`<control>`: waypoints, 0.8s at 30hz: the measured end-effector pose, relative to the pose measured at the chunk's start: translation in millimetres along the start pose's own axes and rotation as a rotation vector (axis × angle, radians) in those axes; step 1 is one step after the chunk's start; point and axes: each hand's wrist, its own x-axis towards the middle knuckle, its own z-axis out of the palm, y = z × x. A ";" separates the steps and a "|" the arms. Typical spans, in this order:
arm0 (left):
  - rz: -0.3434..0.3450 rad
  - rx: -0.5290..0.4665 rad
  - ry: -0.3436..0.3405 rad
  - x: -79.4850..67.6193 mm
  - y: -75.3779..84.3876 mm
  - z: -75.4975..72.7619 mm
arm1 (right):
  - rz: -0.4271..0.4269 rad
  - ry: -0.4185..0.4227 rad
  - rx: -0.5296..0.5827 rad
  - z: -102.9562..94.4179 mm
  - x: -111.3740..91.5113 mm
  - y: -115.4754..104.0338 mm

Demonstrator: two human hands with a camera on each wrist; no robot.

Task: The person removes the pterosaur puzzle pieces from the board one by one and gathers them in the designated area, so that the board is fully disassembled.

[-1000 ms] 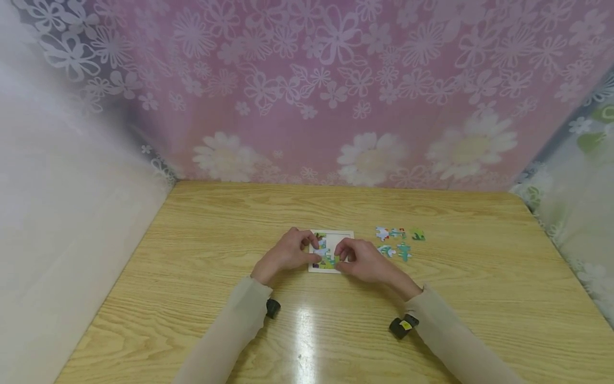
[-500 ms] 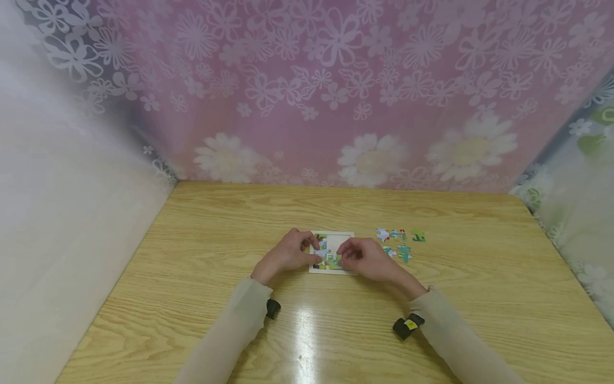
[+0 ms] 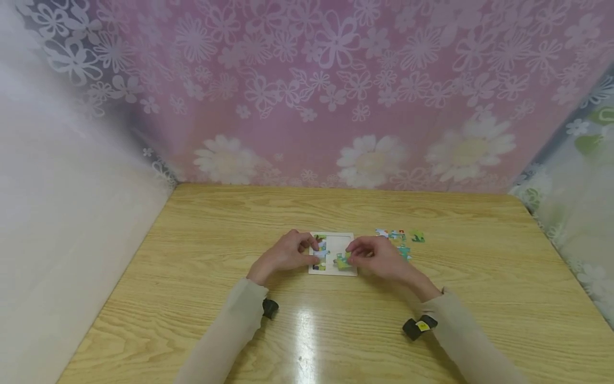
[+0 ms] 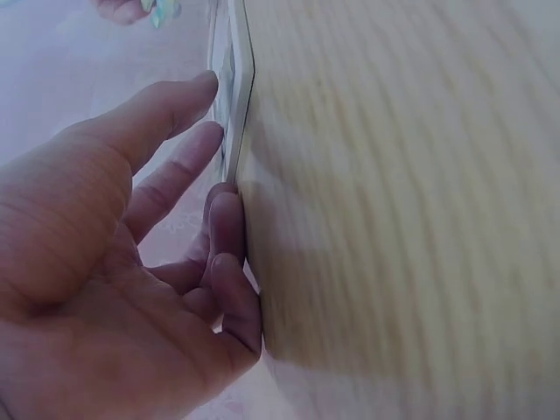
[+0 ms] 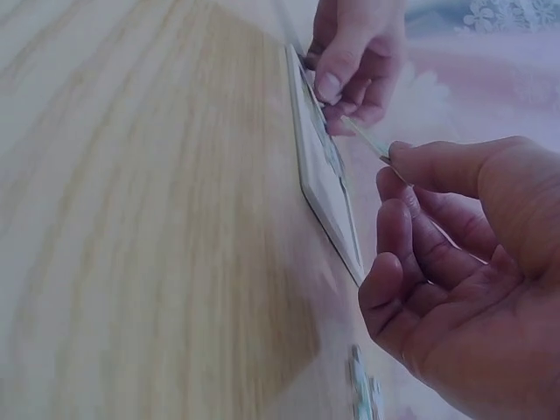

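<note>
A square puzzle tray (image 3: pixel 339 243) with a pale rim lies flat on the table. Picture pieces (image 3: pixel 320 239) line its left column, and bare board shows to their right. My left hand (image 3: pixel 283 252) rests at the tray's left side, thumb and index fingertips on the pieces; in the left wrist view its other fingers bend beside the tray's edge. Between thumb and index finger, my right hand (image 3: pixel 385 259) pinches a green jigsaw piece (image 3: pixel 341 261). The right wrist view shows this piece (image 5: pixel 366 137) tilted and raised above the tray.
Loose jigsaw pieces lie right of the tray: a white, red and teal group (image 3: pixel 396 234), a green one (image 3: pixel 418 236), and a teal one (image 3: pixel 405 252) partly behind the right hand. A pink floral curtain (image 3: pixel 307 96) hangs behind the wooden table (image 3: pixel 230 213).
My right hand has drawn back to the right, lifting the green piece from the tray's bottom row and baring the board there. The left hand has stayed almost in place.
</note>
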 end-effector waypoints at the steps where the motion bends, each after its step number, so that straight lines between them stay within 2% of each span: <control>1: 0.001 -0.007 0.003 0.0 -0.3 -0.8 | 0.003 0.006 -0.002 -2.2 -1.6 0.7; 12: -0.047 -0.033 0.048 6.8 -6.5 -8.3 | 0.032 0.061 0.003 -30.7 -23.1 16.8; 18: -0.039 -0.017 0.030 11.2 -8.0 -10.2 | 0.093 0.113 -0.003 -44.9 -35.6 23.3; 24: -0.035 -0.023 0.021 11.9 -5.8 -10.3 | 0.116 0.146 0.017 -57.5 -45.8 31.6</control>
